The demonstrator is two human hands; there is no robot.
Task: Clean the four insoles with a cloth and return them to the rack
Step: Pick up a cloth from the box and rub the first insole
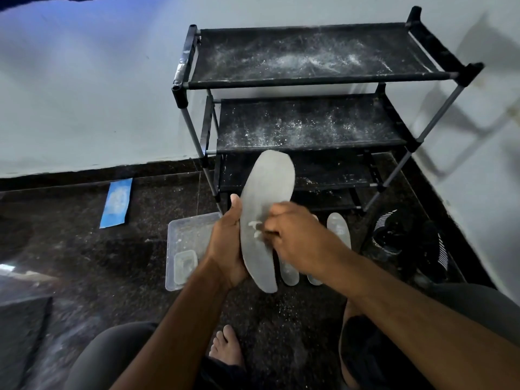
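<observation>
Grey insole [266, 209], upright before rack [309, 80]: gripped at its left edge by left hand [225, 249]; right hand [292, 237] fingers curled on white cloth [254, 228], pressed to its face. Further insoles [339, 230] on floor below rack. Left of rack: clear tray [180, 235], blue packet [116, 204], print unreadable. Right: black shoes [394, 235], lettering blurred.

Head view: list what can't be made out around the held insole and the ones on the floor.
- Cloth: only white scraps show; the right hand covers the rest.
- Floor insoles: the right forearm crosses them, so their count is uncertain.
- Held insole: its lower left edge sits inside the left hand.
- Rack: the bottom shelves are dark and partly behind the insole.
</observation>
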